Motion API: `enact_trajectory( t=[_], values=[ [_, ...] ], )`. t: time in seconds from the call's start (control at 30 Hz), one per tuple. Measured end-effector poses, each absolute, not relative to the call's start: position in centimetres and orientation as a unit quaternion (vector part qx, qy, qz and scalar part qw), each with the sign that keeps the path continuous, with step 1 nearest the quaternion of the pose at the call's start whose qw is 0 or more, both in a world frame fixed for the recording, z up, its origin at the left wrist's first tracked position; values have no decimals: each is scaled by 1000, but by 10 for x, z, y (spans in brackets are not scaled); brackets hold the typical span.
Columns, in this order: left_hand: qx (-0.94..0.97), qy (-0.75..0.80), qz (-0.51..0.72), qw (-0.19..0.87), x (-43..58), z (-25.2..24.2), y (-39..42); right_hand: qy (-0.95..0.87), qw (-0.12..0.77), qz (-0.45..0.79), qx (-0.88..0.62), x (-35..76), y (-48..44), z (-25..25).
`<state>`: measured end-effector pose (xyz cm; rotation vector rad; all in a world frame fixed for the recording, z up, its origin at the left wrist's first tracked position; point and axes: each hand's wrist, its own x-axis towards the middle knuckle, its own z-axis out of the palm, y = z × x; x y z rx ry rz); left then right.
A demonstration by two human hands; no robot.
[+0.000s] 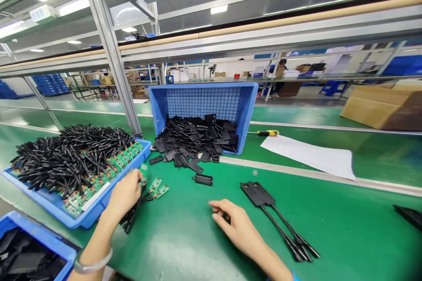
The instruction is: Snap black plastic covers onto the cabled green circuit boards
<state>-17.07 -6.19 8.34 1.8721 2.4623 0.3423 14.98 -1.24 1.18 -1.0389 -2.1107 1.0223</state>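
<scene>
Hands working at green counter [184,237]. Left hand [127,193] is curling closed on small green circuit boards [157,186] with black cables, just beside the shallow blue tray [82,217] heaped with many more. Right hand [235,224] is resting open, palm down, empty, near one loose black housing [203,179]. Two finished-looking cabled units [273,215] are lying to its right. Tipped blue bin [204,109] is spilling housings; judging by these stocks, most pieces are awaiting handling.
</scene>
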Motion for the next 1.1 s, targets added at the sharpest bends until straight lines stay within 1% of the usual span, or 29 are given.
enact_trajectory(
  t=[0.03,0.07,0.13,0.17,0.2,0.23,0.27,0.33,0.4,0.47,0.53,0.6,0.63,0.67,0.7,0.77,0.8,0.83,0.9,0.97,1.1],
  values=[
    [624,762,167,40,-160,86,-59,-750,290,464,-370,146,-15,13],
    [648,721,224,97,-147,88,-55,-701,298,542,-354,142,-17,14],
    [679,612,308,265,-118,86,-41,-580,329,671,-326,135,-20,14],
    [684,559,329,334,-103,81,-32,-517,350,716,-312,132,-21,14],
    [693,524,337,364,-89,74,-22,-461,373,747,-301,130,-21,14],
    [712,512,336,344,-77,66,-10,-417,396,764,-294,129,-20,13],
    [738,517,323,290,-67,56,2,-388,419,768,-291,129,-18,13],
    [775,537,285,172,-54,38,23,-383,454,745,-303,134,-13,14],
    [788,547,256,120,-48,25,37,-433,466,697,-331,142,-7,15],
    [789,550,245,118,-45,20,41,-525,461,615,-367,151,-2,16],
    [788,552,246,114,-42,23,35,-633,462,479,-395,158,0,19],
    [777,552,274,132,-39,30,25,-715,467,332,-400,161,-2,22],
    [762,551,297,163,-38,33,20,-740,467,276,-396,161,-3,23],
    [740,547,326,218,-36,35,15,-758,466,236,-391,161,-5,23],
    [706,536,355,295,-34,36,10,-771,462,210,-384,160,-6,24],
    [610,487,410,472,-31,36,4,-791,450,185,-372,158,-9,23],
    [554,453,436,546,-30,34,1,-797,444,180,-367,158,-10,22],
    [500,421,462,599,-28,32,-1,-802,440,179,-363,157,-10,22],
    [420,381,507,649,-26,28,-4,-804,437,185,-359,157,-11,20],
    [375,366,530,667,-24,27,-7,-801,440,193,-358,157,-11,20],
    [338,337,539,694,-21,28,-11,-789,448,203,-368,157,-12,20]
  ],
)
